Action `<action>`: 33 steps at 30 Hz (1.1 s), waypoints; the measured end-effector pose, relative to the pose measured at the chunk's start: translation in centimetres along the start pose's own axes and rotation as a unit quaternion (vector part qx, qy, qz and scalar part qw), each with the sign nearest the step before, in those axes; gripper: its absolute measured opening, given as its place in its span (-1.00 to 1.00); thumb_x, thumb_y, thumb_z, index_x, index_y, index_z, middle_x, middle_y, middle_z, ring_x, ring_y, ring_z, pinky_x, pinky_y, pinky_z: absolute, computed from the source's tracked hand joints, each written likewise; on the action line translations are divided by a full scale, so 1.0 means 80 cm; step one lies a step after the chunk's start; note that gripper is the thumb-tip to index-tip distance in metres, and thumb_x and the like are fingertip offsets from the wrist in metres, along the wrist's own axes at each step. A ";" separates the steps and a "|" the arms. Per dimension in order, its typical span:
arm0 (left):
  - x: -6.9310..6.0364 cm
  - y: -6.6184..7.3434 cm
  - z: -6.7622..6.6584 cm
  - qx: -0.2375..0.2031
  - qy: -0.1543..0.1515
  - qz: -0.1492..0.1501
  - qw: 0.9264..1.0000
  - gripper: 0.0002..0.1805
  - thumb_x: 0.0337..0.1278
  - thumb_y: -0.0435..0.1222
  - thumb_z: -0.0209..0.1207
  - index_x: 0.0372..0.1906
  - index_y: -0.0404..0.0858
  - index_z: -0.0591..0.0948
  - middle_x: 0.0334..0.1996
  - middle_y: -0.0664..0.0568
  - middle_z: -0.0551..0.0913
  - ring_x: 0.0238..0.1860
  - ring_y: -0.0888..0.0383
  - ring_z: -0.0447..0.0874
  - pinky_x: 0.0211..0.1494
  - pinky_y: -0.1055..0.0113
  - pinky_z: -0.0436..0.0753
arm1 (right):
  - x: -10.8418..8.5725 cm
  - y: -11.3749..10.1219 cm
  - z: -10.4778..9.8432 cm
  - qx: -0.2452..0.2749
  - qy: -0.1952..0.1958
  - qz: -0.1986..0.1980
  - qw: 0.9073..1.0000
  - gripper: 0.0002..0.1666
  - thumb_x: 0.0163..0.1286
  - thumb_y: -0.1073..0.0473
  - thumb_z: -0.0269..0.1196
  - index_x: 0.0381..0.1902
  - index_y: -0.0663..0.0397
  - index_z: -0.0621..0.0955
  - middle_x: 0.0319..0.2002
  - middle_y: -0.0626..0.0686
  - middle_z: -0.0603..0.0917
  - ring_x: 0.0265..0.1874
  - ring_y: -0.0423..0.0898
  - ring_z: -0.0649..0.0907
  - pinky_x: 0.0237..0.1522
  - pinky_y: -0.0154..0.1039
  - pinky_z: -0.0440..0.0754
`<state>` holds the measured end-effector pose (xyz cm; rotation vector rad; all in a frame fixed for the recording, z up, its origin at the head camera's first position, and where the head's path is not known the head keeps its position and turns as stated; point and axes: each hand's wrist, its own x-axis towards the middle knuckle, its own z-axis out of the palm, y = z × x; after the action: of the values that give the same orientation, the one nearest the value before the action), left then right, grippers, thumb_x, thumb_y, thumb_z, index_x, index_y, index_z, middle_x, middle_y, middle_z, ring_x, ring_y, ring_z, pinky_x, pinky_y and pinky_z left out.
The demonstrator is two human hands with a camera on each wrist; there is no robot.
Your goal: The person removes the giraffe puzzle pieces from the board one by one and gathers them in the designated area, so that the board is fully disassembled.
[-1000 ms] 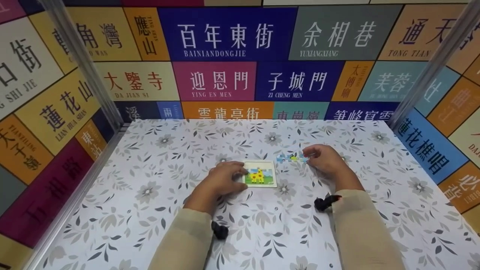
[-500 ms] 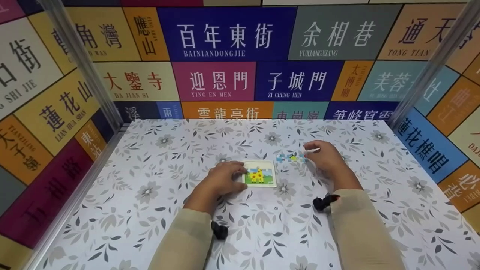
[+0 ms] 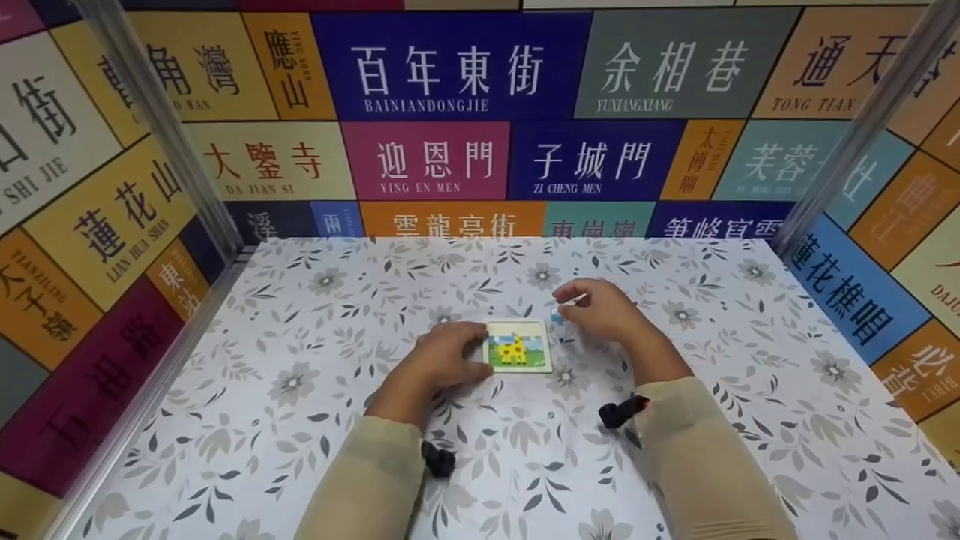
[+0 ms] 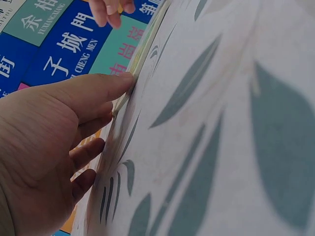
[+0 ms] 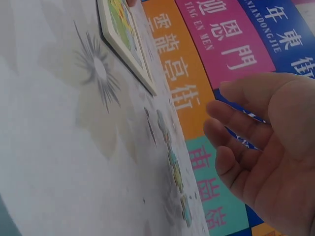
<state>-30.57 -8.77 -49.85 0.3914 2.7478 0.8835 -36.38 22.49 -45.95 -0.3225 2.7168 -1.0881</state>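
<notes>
A small cream-framed puzzle tray [image 3: 517, 328] lies flat on the table, its picture showing a yellow giraffe with red spots on green and blue. My left hand [image 3: 442, 356] holds the tray's left side, thumb at the near corner and fingers at the far one. In the left wrist view, the thumb [image 4: 120, 84] meets the tray's edge. Above the jigsaw pieces [image 5: 174, 169] right of the tray hovers my right hand [image 5: 275, 142], fingers loosely bent, nothing visible between them. From the head view, that hand covers most of the pieces; a light-blue piece [image 3: 556, 316] shows by its fingertips.
A white tablecloth [image 3: 300, 465] with grey flowers and leaves covers the table. Colourful sign-printed panels [image 3: 450, 67] stand at the back and both sides, with clear corner posts [image 3: 172, 127]. A small black device [image 3: 439, 459] sits at each wrist.
My right hand has lifted from the right end of the row of pieces and moved left over them, towards the tray. The left hand stays at the tray.
</notes>
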 end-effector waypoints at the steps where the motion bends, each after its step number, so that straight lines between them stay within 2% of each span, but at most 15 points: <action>1: 0.000 0.000 0.000 0.002 0.001 0.000 1.000 -0.26 0.24 0.06 0.45 0.52 0.11 0.54 0.59 0.20 0.45 0.71 -0.05 0.19 0.78 -0.18 0.08 | 0.000 -0.005 0.004 -0.003 -0.005 -0.010 1.000 -0.56 0.57 -0.01 0.28 0.32 -0.06 0.67 0.27 0.06 0.71 0.19 0.10 0.70 0.06 -0.01 0.73; 5: 0.001 0.000 0.001 0.019 0.013 0.013 1.000 -0.29 0.29 0.05 0.39 0.53 0.08 0.54 0.59 0.21 0.46 0.70 -0.07 0.23 0.76 -0.22 0.11 | -0.001 -0.024 0.019 -0.007 -0.026 -0.034 0.999 -0.57 0.56 -0.01 0.30 0.30 -0.05 0.69 0.24 0.05 0.73 0.13 0.08 0.72 -0.01 -0.04 0.75; 10: 0.004 0.000 0.002 0.041 0.022 0.024 0.999 -0.32 0.34 0.04 0.36 0.52 0.06 0.54 0.57 0.18 0.49 0.65 -0.08 0.32 0.73 -0.25 0.19 | 0.001 -0.043 0.034 -0.011 -0.055 -0.034 0.998 -0.57 0.55 -0.02 0.32 0.30 -0.11 0.69 0.23 -0.01 0.74 0.09 0.04 0.71 -0.10 -0.13 0.74; 16: 0.007 0.000 0.000 0.036 0.010 0.016 0.999 -0.31 0.34 0.03 0.37 0.54 0.08 0.53 0.57 0.15 0.50 0.65 -0.08 0.33 0.73 -0.24 0.18 | 0.003 -0.064 0.044 -0.006 -0.051 -0.061 0.997 -0.59 0.53 0.00 0.36 0.27 -0.09 0.71 0.10 0.01 0.77 0.06 0.04 0.72 0.03 -0.06 0.71; 21: 0.007 -0.001 -0.002 0.036 0.009 0.015 0.999 -0.30 0.32 0.03 0.37 0.54 0.06 0.53 0.57 0.15 0.50 0.64 -0.06 0.34 0.73 -0.22 0.20 | 0.011 -0.080 0.056 -0.001 -0.056 -0.075 0.996 -0.61 0.51 0.00 0.37 0.24 -0.14 0.73 0.03 -0.01 0.78 0.04 0.04 0.73 0.03 -0.05 0.75; 25: 0.008 0.000 -0.001 0.042 0.007 0.014 0.999 -0.30 0.33 0.04 0.37 0.54 0.05 0.53 0.57 0.15 0.50 0.65 -0.06 0.33 0.73 -0.23 0.20 | 0.014 -0.083 0.069 -0.003 -0.066 -0.085 0.994 -0.57 0.51 0.00 0.37 0.28 -0.08 0.71 0.02 -0.02 0.79 0.01 0.01 0.76 0.05 -0.03 0.77; 30: 0.006 0.001 0.000 0.043 0.011 0.019 0.999 -0.31 0.33 0.04 0.37 0.53 0.05 0.54 0.57 0.16 0.50 0.66 -0.07 0.33 0.72 -0.28 0.20 | 0.015 -0.074 0.083 -0.006 -0.071 -0.072 0.995 -0.57 0.48 0.04 0.41 0.26 -0.06 0.72 0.03 0.00 0.79 -0.03 -0.02 0.76 0.02 -0.06 0.77; 33: 0.003 0.001 -0.001 0.040 0.015 0.028 0.999 -0.31 0.33 0.02 0.37 0.52 0.02 0.55 0.57 0.13 0.50 0.65 -0.10 0.33 0.70 -0.30 0.21 | 0.016 -0.067 0.090 0.004 -0.081 -0.060 0.995 -0.58 0.44 0.10 0.43 0.23 -0.07 0.72 0.06 0.02 0.77 0.05 -0.01 0.75 0.07 -0.07 0.77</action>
<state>-30.82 -8.68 -49.80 0.4750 2.8194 0.8018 -35.04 13.64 -47.42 -0.5530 2.5774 -1.0524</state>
